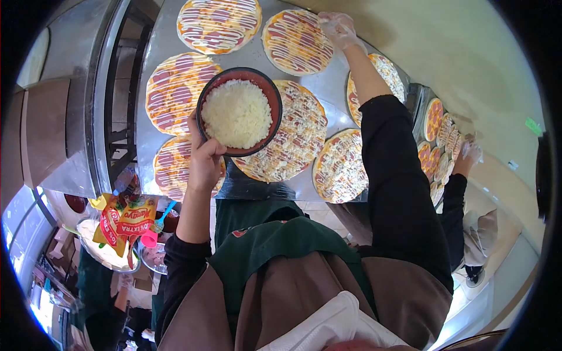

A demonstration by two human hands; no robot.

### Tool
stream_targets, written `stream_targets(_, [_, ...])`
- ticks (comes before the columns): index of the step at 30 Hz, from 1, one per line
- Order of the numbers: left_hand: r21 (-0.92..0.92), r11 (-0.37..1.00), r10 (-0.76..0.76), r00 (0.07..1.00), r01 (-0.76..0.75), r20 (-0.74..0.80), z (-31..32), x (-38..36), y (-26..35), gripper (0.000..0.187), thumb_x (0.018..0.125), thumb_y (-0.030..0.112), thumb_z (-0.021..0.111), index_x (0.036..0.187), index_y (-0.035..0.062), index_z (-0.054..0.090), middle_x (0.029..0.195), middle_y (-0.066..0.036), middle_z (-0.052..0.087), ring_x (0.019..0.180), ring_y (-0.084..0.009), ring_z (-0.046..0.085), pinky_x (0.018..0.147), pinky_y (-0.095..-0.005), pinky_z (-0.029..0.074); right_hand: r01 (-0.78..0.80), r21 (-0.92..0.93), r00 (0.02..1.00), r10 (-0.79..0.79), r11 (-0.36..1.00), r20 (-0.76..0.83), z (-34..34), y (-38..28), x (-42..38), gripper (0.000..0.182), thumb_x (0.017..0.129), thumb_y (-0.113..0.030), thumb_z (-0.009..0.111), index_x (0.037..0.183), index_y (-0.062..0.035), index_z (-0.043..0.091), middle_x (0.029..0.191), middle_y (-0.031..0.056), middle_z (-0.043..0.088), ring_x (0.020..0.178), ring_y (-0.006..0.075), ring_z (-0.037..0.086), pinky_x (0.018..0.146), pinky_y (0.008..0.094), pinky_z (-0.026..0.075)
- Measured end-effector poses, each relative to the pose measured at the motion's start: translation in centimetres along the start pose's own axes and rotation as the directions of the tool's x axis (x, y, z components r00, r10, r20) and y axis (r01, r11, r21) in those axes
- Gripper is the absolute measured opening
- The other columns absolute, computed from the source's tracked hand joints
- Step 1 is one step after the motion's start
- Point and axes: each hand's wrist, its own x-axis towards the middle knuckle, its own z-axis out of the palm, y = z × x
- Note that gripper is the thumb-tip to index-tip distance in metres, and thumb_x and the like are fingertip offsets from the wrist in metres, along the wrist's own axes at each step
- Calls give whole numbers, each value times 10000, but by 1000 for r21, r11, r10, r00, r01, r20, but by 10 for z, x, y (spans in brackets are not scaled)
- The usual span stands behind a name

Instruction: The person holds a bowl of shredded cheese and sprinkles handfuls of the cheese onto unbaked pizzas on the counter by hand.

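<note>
My left hand (206,153) grips the rim of a dark bowl (275,111), its thumb over the near edge. White grated cheese (237,114) fills much of the bowl, which is held above the pizzas. My right hand (339,30), in a clear plastic glove, reaches out to the right edge of a far pizza (295,44) striped with white sauce. Its fingers look curled together; what they hold is hidden. Partly under the bowl lies a larger pizza (293,134) strewn with white shreds. A smaller pizza (341,167) with shreds lies below my right forearm.
Several more pizzas, such as a striped one (219,23), lie on the metal table (336,108). At right, a co-worker's gloved hand (470,151) is over another table of pizzas. Lower left are sauce pouches (132,219) and a bowl of white cream (96,243).
</note>
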Motion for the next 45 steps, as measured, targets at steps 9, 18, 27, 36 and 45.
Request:
stream_targets(9, [-55, 999, -2, 999, -1, -51, -9, -13, -4, 773, 611, -34, 392, 1349, 155, 261, 1254, -72, 417, 945, -133, 482, 550, -159, 383, -230, 229, 964, 188, 946, 189, -15, -73, 5, 289, 738, -126, 575, 1010, -106, 672, 1061, 137, 636, 961, 272, 607, 877, 310, 455])
stream_targets(18, [-74, 997, -30, 999, 27, -29, -16, -12, -7, 791, 604, -36, 401, 1352, 163, 239, 1235, -78, 433, 850, -110, 505, 524, -165, 393, 30, 141, 880, -93, 990, 465, -18, -95, 16, 330, 743, -48, 507, 1033, -88, 659, 1083, 145, 622, 972, 273, 592, 880, 316, 442])
stream_targets(27, [-47, 998, 45, 995, -49, -86, -5, -2, -8, 764, 616, -18, 400, 1364, 94, 292, 1300, -64, 406, 1143, -190, 439, 884, -266, 404, 245, 347, 875, -360, 905, 323, 12, -92, -37, 404, 702, 12, 454, 1038, -90, 652, 1049, 128, 632, 922, 224, 593, 840, 272, 433])
stream_targets(36, [44, 997, 71, 989, -66, -128, 4, 31, -1, 732, 680, -32, 397, 1364, 139, 201, 1208, -80, 441, 1064, -194, 491, 776, -305, 488, 102, 241, 934, -176, 965, 310, 6, -85, -68, 232, 800, -38, 545, 988, -78, 675, 969, 75, 673, 787, 108, 627, 697, 233, 495])
stream_targets(45, [57, 991, 123, 990, -119, -74, 23, 65, -1, 702, 656, -14, 464, 1290, 110, 187, 1140, -134, 433, 882, -223, 553, 632, -325, 547, 54, 166, 992, -72, 985, 99, 0, -97, -56, 283, 783, -260, 568, 995, -109, 679, 950, 118, 669, 867, 252, 643, 805, 318, 490])
